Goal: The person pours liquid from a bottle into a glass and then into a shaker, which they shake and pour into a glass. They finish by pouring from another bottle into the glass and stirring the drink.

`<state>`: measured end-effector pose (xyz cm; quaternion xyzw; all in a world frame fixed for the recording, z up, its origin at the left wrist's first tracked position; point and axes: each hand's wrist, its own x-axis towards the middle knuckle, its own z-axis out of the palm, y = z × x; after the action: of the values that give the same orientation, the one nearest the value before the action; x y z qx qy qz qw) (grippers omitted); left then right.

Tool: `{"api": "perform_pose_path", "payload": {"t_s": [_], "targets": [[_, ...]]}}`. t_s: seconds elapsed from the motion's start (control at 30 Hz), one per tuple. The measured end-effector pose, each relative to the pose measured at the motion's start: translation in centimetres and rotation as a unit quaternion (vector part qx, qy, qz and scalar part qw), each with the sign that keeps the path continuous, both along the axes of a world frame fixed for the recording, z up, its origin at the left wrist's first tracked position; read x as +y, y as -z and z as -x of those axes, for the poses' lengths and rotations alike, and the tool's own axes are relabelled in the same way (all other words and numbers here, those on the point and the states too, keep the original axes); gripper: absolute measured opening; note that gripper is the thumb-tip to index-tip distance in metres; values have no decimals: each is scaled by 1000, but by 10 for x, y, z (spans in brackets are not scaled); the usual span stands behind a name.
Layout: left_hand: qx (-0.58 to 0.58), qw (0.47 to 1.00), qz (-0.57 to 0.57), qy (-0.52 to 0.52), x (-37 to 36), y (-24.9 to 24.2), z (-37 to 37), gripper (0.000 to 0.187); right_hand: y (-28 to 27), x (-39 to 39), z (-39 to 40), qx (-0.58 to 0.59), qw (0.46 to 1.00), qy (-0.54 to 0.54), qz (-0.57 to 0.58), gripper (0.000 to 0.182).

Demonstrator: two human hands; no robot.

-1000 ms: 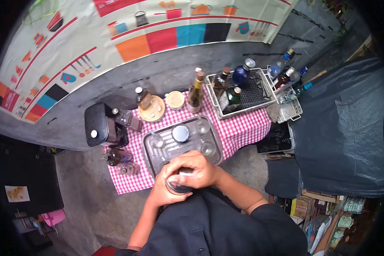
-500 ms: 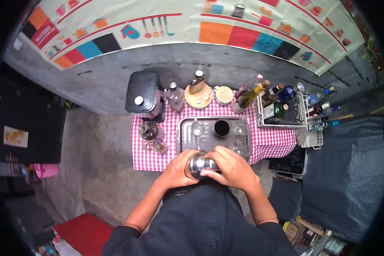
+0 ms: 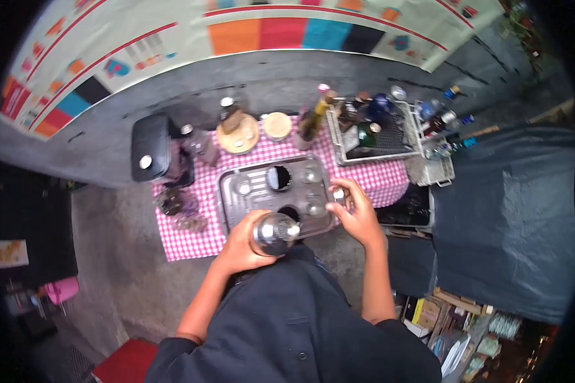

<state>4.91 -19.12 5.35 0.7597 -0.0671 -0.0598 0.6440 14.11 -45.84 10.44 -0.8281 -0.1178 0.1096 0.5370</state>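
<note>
A metal cocktail shaker (image 3: 276, 234) is in my left hand (image 3: 241, 246), whose fingers wrap round its side in front of my body. Off to the right, my right hand (image 3: 356, 214) pinches a small metal shaker cap (image 3: 340, 195), apart from the shaker. Beyond both hands lies a brown serving tray (image 3: 252, 203). On it stand a black cup (image 3: 278, 178) and several clear glasses, among them one glass (image 3: 243, 186) at the left and another glass (image 3: 316, 205) near my right hand. A dark round shape behind the shaker is partly hidden.
A pink checked tablecloth (image 3: 204, 185) covers the table. Along its back stand a black dispenser (image 3: 150, 153), a clear bottle (image 3: 200, 147), a round wooden board (image 3: 227, 142) and a lidded mug (image 3: 277, 126). A white wire basket (image 3: 380, 157) with bottles stands at the right.
My right hand has come off the shaker and moved right with the cap. The shaker stays in my left hand, now slightly further left. The whole view has shifted and tilted.
</note>
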Motion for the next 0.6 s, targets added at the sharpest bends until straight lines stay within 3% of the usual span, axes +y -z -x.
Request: {"api": "perform_pose_path", "payload": {"t_s": [0.13,0.23,0.47,0.6], "targets": [[-34,998,-23,-57,-21,2,-8,90,125,-78,-24,-8,984,129,120,44],[-20,995,-40,-86,-37,15,-13,94,198,-125,-42,-53,972,108,201,45],[51,981,27,-185,-81,1,-11,92,251,-162,-108,-23,974,103,202,44],[52,977,-10,-209,-95,3,-8,92,265,-175,-126,31,960,69,269,48]]}}
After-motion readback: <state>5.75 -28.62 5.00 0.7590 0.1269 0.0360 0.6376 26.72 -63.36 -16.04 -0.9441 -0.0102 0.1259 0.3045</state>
